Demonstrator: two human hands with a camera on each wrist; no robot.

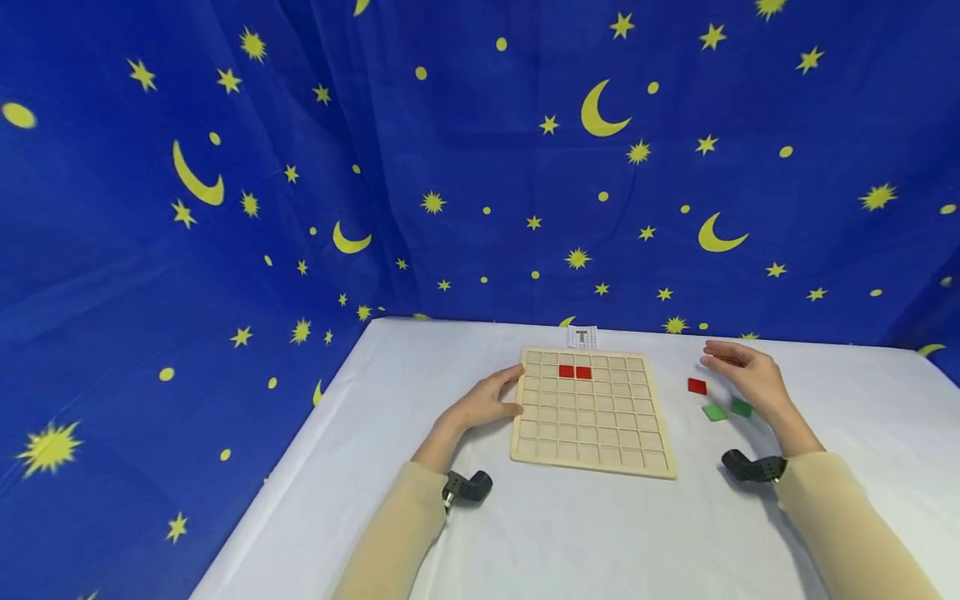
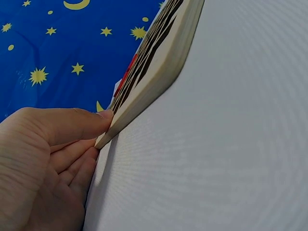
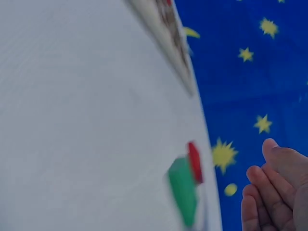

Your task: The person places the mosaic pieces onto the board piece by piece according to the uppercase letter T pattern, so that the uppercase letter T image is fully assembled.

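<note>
A wooden grid board [image 1: 592, 414] lies on the white table, with two red square tiles [image 1: 575, 372] side by side in its second row from the back. My left hand [image 1: 486, 402] touches the board's left edge, thumb and fingers spread along it. In the left wrist view, the thumb [image 2: 91, 122] meets the board's rim [image 2: 159, 84]. To the right of the board, my right hand [image 1: 746, 379] is raised, with no tile visible in its fingers. Near it lie a loose red tile [image 1: 697, 386], a green tile [image 1: 715, 412] and a second green tile [image 1: 741, 407], close to the wrist.
Behind the board lies a small white card [image 1: 582, 337] printed with a grid and a T-shaped figure. A blue curtain [image 1: 480, 167] with yellow stars and moons stands behind and left of the table. Dark camera mounts [image 1: 468, 487] sit on both wrists.
</note>
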